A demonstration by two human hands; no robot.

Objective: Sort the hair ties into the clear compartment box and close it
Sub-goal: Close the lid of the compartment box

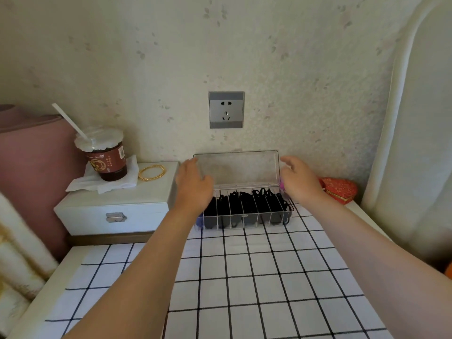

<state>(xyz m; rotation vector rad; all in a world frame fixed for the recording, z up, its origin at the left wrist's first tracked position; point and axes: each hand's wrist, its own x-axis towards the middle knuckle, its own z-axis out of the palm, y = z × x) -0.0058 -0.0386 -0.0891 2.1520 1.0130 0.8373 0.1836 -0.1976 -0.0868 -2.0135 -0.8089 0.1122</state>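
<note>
A clear compartment box (247, 222) stands on the checked cloth against the wall, its lid (238, 167) upright and leaning back. Black hair ties (244, 204) fill its several narrow compartments; one loops over the right end. My left hand (193, 184) is at the lid's left edge, fingers spread, and hides the box's left end. My right hand (299, 182) is at the lid's right edge, fingers curved. Whether either hand touches the lid, I cannot tell. Something small and purple (282, 185) shows by my right hand.
A white drawer box (115, 211) stands to the left, bearing a dark drink cup with a straw (105, 157) on a napkin and a gold bangle (151, 172). A red patterned box (340, 189) sits right. A wall socket (226, 110) is above. A checked cloth (244, 277) covers the table.
</note>
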